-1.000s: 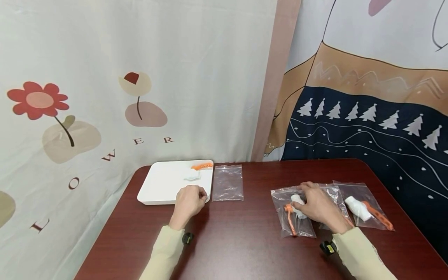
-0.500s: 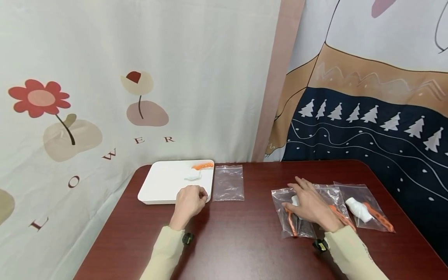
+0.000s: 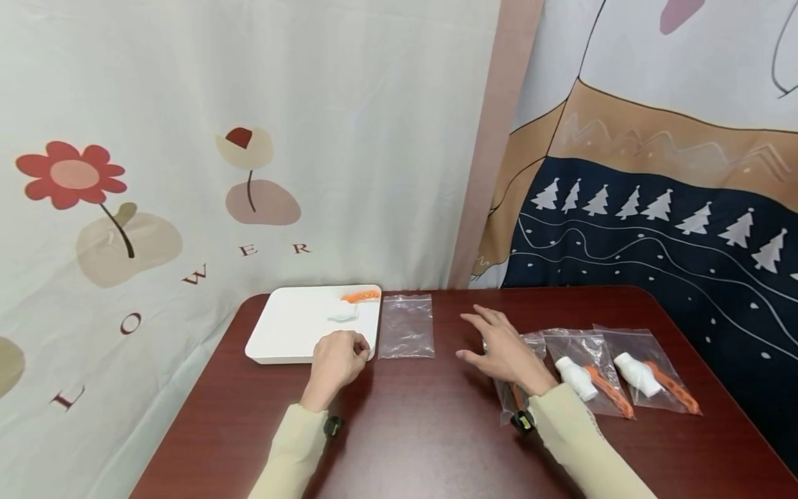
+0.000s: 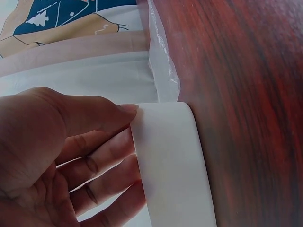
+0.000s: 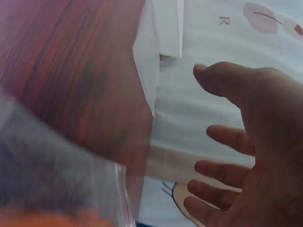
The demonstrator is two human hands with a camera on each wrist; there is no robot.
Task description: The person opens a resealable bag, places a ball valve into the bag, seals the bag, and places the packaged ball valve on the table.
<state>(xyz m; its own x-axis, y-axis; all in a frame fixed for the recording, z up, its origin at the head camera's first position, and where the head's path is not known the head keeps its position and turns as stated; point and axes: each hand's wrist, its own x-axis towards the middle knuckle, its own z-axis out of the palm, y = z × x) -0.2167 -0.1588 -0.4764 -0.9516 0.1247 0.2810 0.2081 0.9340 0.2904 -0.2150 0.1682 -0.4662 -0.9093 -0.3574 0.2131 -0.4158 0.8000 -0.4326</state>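
Note:
My left hand (image 3: 339,353) grips the near right corner of a white tray (image 3: 287,329), its thumb on the rim and its fingers inside the wall in the left wrist view. Toward the tray's back right lie an orange strip with holes (image 3: 360,296) and a white piece (image 3: 344,312). Flat beside the tray is a clear zip bag (image 3: 406,329) with nothing in it. My right hand (image 3: 506,353), fingers spread and holding nothing, is over the table, partly hiding the leftmost filled zip bag (image 3: 506,398).
Two more filled zip bags lie further right, each with a white bulged tube and an orange strip: the middle bag (image 3: 609,346) and the right bag (image 3: 630,337). The dark red wooden table (image 3: 424,430) meets printed curtains (image 3: 374,173) at the back.
My right hand has left the filled zip bags and moved left with its fingers spreading, uncovering the middle bag. My left hand has stayed at the tray's corner.

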